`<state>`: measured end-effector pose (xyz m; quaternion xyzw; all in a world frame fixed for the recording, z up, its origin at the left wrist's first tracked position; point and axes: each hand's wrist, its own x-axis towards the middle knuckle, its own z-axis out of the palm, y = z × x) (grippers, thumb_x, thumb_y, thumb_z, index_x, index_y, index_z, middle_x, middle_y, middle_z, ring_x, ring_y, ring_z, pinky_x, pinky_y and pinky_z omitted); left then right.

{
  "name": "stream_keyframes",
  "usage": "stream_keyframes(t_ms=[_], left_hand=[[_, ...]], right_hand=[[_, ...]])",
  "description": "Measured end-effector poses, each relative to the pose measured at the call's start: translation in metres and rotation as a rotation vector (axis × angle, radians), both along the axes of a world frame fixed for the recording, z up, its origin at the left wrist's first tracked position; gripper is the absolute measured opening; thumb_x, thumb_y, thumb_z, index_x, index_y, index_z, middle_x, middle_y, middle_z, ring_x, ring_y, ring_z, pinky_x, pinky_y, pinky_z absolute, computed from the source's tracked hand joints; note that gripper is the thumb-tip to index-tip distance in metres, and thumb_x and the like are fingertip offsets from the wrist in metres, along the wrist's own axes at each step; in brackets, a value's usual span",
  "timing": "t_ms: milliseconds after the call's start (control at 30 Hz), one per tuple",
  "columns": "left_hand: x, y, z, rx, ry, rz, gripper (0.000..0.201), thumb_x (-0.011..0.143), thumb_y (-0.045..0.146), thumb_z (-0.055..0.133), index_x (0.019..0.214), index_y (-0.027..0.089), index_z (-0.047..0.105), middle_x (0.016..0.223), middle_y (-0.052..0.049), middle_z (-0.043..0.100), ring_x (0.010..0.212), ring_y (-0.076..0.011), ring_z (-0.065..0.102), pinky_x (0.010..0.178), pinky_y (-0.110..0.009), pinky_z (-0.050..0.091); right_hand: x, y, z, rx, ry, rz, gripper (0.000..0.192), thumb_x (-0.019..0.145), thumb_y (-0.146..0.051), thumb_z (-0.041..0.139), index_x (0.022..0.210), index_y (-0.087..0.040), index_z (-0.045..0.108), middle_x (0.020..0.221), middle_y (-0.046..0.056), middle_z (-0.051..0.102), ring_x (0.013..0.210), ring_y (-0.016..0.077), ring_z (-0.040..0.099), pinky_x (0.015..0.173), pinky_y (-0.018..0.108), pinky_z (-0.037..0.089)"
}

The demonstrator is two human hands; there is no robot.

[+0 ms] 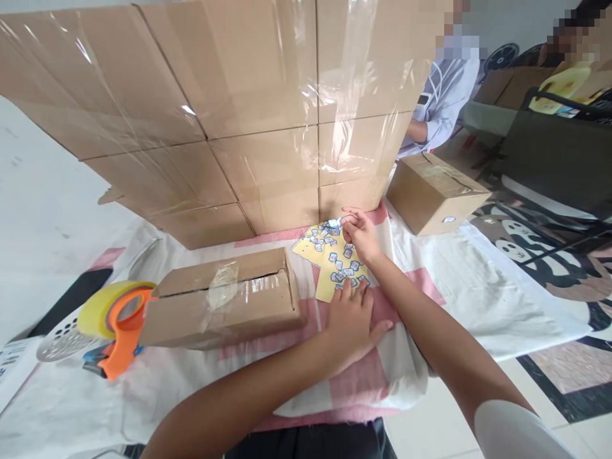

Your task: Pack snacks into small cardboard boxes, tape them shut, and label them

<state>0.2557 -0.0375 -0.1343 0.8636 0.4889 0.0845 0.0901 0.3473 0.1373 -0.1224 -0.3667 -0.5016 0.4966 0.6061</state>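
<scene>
Two yellow sheets (pixel 327 285) lie overlapping on the cloth, covered with small white, blue-edged pieces (pixel 338 276) that look like stickers. My left hand (pixel 350 322) rests palm down at the near edge of the front sheet, fingers stretched out and fingertips on the paper. Over the far right part of the sheets is my right hand (pixel 362 237), its fingers curled and the thumb and forefinger brought close together. Whatever is between those fingertips is too small to make out.
Taped cardboard boxes (pixel 268 153) form a tall wall behind the sheets. A carton (pixel 258 299) lies to the left, beside an orange tape dispenser (pixel 125 344) with yellow tape. Another carton (pixel 433 191) stands right. A person in a light shirt (pixel 449 95) is beyond it.
</scene>
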Motion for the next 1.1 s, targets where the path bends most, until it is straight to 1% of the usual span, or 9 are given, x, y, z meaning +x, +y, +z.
stream_keyframes(t_ms=[167,300,367,467,533,633,800,967,1100], left_hand=[[0.045,0.032,0.002,0.044,0.011,-0.001,0.052,0.099,0.038,0.047,0.139,0.008,0.061,0.139,-0.017,0.065,0.136,-0.0355,0.051,0.106,-0.048,0.048],[0.051,0.031,0.007,0.130,0.023,-0.007,0.054,0.099,0.034,0.049,0.141,0.002,0.058,0.141,-0.021,0.063,0.141,-0.0350,0.049,0.115,-0.048,0.043],[0.033,0.011,0.017,0.188,0.034,-0.024,0.058,0.099,0.036,0.049,0.142,-0.001,0.056,0.151,-0.023,0.054,0.148,-0.0340,0.042,0.122,-0.048,0.037],[-0.021,-0.029,0.043,0.338,0.003,-0.051,0.049,0.102,0.039,0.044,0.140,0.014,0.060,0.161,-0.011,0.046,0.153,-0.0280,0.035,0.126,-0.051,0.030],[-0.067,-0.051,0.061,0.637,-0.138,0.088,0.029,0.098,0.034,0.055,0.122,0.025,0.069,0.146,-0.003,0.063,0.139,-0.0271,0.053,0.122,-0.055,0.032],[-0.128,-0.073,0.075,0.937,-0.304,0.411,0.018,0.087,0.019,0.068,0.104,0.024,0.071,0.106,-0.003,0.079,0.105,-0.0251,0.071,0.102,-0.047,0.049],[-0.174,-0.089,0.053,0.992,-0.433,0.749,0.016,0.087,0.020,0.070,0.102,0.019,0.074,0.098,-0.007,0.076,0.098,-0.0274,0.071,0.102,-0.049,0.049],[-0.198,-0.083,0.035,1.057,-0.519,0.941,0.030,0.088,0.028,0.071,0.115,0.016,0.072,0.128,-0.015,0.065,0.131,-0.0333,0.056,0.117,-0.054,0.039],[-0.215,-0.070,0.023,0.954,-0.818,1.023,0.045,0.093,0.032,0.060,0.135,0.016,0.059,0.143,-0.015,0.054,0.138,-0.0290,0.050,0.118,-0.048,0.039]], right_hand=[[0.006,0.000,0.004,0.019,-0.002,0.016,0.038,0.070,-0.044,0.081,0.097,-0.021,0.065,0.066,-0.007,0.054,0.046,0.0060,0.033,0.044,0.024,0.023],[0.007,-0.005,0.014,0.054,-0.028,0.069,0.034,0.070,-0.044,0.083,0.088,-0.021,0.067,0.062,-0.006,0.054,0.047,0.0064,0.033,0.046,0.024,0.023],[0.006,-0.010,0.019,0.064,-0.039,0.110,0.029,0.072,-0.042,0.082,0.085,-0.021,0.068,0.062,-0.005,0.055,0.048,0.0069,0.035,0.046,0.024,0.024],[-0.001,-0.022,0.023,0.063,-0.108,0.264,0.020,0.075,-0.036,0.080,0.082,-0.020,0.070,0.077,-0.001,0.064,0.054,0.0079,0.043,0.049,0.024,0.031],[-0.008,-0.033,0.024,0.066,-0.187,0.416,0.015,0.079,-0.033,0.078,0.083,-0.020,0.071,0.090,0.002,0.067,0.060,0.0086,0.047,0.053,0.025,0.036],[-0.022,-0.048,0.025,0.078,-0.263,0.576,0.013,0.086,-0.033,0.072,0.087,-0.020,0.071,0.086,0.001,0.065,0.061,0.0100,0.047,0.056,0.025,0.039],[-0.038,-0.061,0.025,0.144,-0.272,0.748,0.017,0.088,-0.034,0.073,0.086,-0.018,0.070,0.083,0.002,0.066,0.072,0.0134,0.057,0.066,0.027,0.044],[-0.047,-0.066,0.014,0.151,-0.270,0.850,0.023,0.088,-0.040,0.074,0.087,-0.018,0.070,0.092,0.005,0.067,0.085,0.0177,0.062,0.078,0.032,0.047],[-0.055,-0.070,0.002,0.142,-0.233,0.802,0.026,0.086,-0.042,0.077,0.086,-0.018,0.067,0.090,0.003,0.062,0.083,0.0163,0.060,0.076,0.031,0.046]])
